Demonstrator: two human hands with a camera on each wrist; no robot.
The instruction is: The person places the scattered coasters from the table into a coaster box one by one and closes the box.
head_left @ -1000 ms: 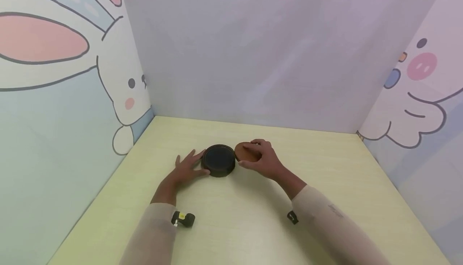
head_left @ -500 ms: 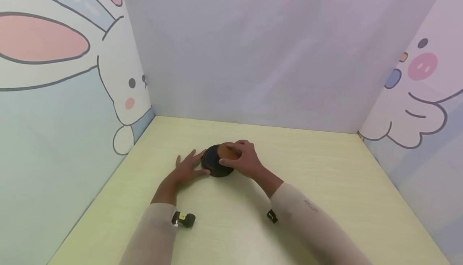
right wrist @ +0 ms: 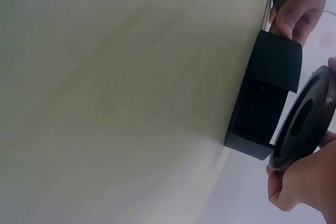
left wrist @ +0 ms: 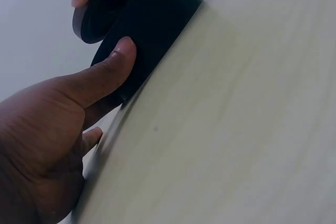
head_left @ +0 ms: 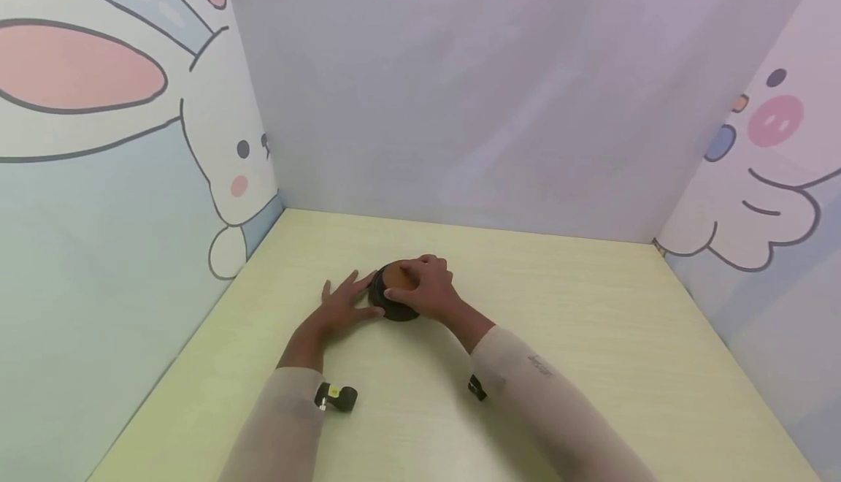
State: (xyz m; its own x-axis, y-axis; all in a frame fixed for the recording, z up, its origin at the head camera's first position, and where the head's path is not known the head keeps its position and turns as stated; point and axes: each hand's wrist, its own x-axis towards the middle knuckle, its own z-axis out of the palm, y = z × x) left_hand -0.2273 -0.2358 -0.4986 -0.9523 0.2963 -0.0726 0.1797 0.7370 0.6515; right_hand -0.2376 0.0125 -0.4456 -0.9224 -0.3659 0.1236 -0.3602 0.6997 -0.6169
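A round brown coaster [head_left: 396,275] is held at its edge by my right hand [head_left: 430,292], thumb on the near side and fingers on the far side. It overlaps the round black coaster holder [head_left: 397,314] from above. In the right wrist view the coaster's dark underside [right wrist: 310,114] is tilted, its lower edge right at the holder's rim. That view also shows a cut-out in the holder's wall [right wrist: 273,61] and a ridged inside. My left hand [head_left: 338,310] steadies the holder from the left, thumb [left wrist: 123,51] against its wall and other fingers spread round the far side.
The holder stands on a pale wooden table [head_left: 558,321]. A plain grey curtain [head_left: 460,102] hangs behind it. Cartoon-printed panels [head_left: 131,212] rise at both sides. A black wrist camera [head_left: 342,398] sits at the left sleeve.
My right hand has carried the coaster leftward, from beside the holder to over it. My left hand has kept its place at the holder.
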